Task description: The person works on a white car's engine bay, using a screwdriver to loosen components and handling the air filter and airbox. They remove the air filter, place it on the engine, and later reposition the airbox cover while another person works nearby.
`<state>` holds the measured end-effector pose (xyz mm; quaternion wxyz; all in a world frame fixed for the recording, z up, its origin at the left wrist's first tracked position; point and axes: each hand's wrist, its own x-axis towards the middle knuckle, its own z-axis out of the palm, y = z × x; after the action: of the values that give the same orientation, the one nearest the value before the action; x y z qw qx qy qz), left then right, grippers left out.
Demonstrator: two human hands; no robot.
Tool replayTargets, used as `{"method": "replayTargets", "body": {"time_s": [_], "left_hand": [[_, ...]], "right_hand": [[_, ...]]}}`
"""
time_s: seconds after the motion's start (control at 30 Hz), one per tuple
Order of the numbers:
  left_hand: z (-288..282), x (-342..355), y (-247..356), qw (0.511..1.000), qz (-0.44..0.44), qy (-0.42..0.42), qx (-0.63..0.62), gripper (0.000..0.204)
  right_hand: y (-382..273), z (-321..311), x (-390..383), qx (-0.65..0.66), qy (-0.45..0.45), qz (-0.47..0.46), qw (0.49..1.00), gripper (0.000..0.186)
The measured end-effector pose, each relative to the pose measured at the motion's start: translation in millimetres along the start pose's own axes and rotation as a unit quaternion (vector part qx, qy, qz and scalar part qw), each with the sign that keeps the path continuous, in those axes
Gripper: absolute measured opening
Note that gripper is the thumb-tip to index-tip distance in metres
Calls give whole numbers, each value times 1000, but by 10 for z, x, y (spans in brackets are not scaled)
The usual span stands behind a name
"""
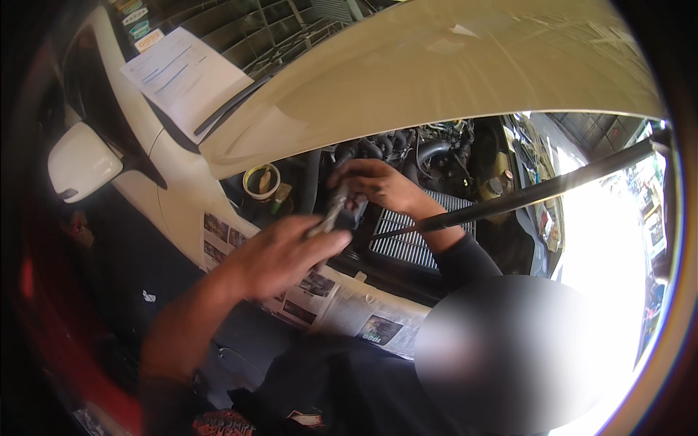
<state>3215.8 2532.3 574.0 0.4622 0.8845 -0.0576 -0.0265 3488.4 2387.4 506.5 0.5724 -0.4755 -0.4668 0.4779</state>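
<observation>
My left hand (pixel 280 254) reaches in from the lower left toward the open engine bay of a white car and is shut on a blurred grey metal tool (pixel 332 212). The tool's far end meets a dark part (pixel 356 209) next to the ribbed air filter (pixel 411 236). A co-worker's hand (pixel 378 185), on a dark-sleeved arm, rests on that same dark part, close to my fingers. The co-worker's head and dark clothing fill the lower right. My right hand is out of sight.
The raised hood (pixel 436 65) spans the top, held by a dark prop rod (pixel 523 196). Newspaper sheets (pixel 327 298) cover the fender. A round open reservoir (pixel 262 180) sits at the bay's left. A side mirror (pixel 83 163) and a paper sheet (pixel 182 73) on the windshield are left.
</observation>
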Motion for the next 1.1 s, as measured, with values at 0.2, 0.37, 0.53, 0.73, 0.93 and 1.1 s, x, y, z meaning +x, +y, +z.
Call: {"method": "replayTargets", "body": {"time_s": [0.2,0.37,0.53,0.73,0.93,1.1], "left_hand": [[29,1110,-387,865,355,163,315,23],[167,1639,-257,979,165,123,-13,29],[233,2230,-141,940,-36,60,-333,40],[27,2597,-587,974,-47,103,-198,36],[-253,2544,-932,985,-53,94,131,33],[-248,2448,-1165,955,-75,41,283,32]], "right_hand": [[186,-119,-501,-575,197,-193,770,32],[346,-9,-635,-88,203,-91,971,28],[318,75,-555,329,226,-39,916,38],[346,-4,-607,-83,401,26,912,43],[517,-505,-740,-259,394,92,877,35],[492,-1377,-804,-676,206,-53,706,35]]}}
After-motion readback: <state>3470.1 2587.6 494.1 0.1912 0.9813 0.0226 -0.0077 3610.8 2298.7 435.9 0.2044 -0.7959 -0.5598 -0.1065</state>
